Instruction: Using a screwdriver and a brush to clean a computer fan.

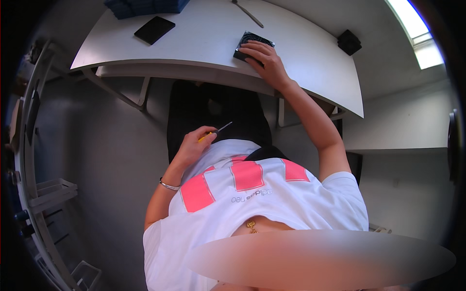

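Note:
My left hand [196,142] is held low in front of my shirt, closed around a screwdriver [208,137] with a yellow and black handle. The thin metal shaft points up and to the right, away from the table. On the white table [208,43], near its front edge, lies a square black cooling fan [253,37] with a grille on top. My right hand [266,59] reaches over it, fingers bent across its top and right side, gripping it. The fan's lower right part is hidden under the fingers.
A flat black rectangular piece [154,30] lies on the table's left part, with a blue stack [145,7] behind it. A slim grey brush-like tool [250,15] lies at the back. A dark box-like thing [349,42] is at the right. A white rack [34,160] stands left.

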`<state>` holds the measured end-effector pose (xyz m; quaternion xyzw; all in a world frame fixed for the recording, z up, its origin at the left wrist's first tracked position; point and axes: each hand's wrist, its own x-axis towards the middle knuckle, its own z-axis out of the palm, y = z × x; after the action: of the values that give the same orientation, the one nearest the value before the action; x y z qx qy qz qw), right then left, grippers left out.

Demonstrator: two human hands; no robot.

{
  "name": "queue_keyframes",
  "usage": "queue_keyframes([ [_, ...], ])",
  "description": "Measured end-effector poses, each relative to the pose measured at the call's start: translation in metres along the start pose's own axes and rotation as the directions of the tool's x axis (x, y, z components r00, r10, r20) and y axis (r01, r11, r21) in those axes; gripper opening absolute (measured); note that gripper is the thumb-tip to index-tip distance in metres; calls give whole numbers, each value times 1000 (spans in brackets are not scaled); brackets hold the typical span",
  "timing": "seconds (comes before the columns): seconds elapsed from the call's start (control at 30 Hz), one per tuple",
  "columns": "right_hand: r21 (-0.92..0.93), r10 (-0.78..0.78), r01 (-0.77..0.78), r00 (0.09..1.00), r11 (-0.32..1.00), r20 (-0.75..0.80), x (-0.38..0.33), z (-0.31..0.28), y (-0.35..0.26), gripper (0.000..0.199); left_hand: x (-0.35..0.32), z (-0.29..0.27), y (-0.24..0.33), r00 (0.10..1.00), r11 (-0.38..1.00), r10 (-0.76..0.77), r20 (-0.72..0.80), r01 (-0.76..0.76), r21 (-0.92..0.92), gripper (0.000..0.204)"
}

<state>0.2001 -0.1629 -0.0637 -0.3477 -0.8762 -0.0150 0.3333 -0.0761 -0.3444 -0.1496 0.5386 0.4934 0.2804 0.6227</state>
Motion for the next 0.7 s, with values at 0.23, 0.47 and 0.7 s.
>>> queue_keyframes([
  [0.23, -34, 19, -17, 997, 999, 68, 3, -3, -1, 39, 11, -12, 10, 998, 998, 51, 21, -51, -26, 30],
  [0.47, -118, 22, 0, 982, 993, 186, 34, -16, 16, 38, 49, -61, 117, 920, 840, 386, -63, -322, 437, 25],
  [0.7, -60, 89, -75, 957, 995, 277, 46, 6, 32, 30, 108, -73, 205, 830, 309, 539, 145, -355, 882, 26],
])
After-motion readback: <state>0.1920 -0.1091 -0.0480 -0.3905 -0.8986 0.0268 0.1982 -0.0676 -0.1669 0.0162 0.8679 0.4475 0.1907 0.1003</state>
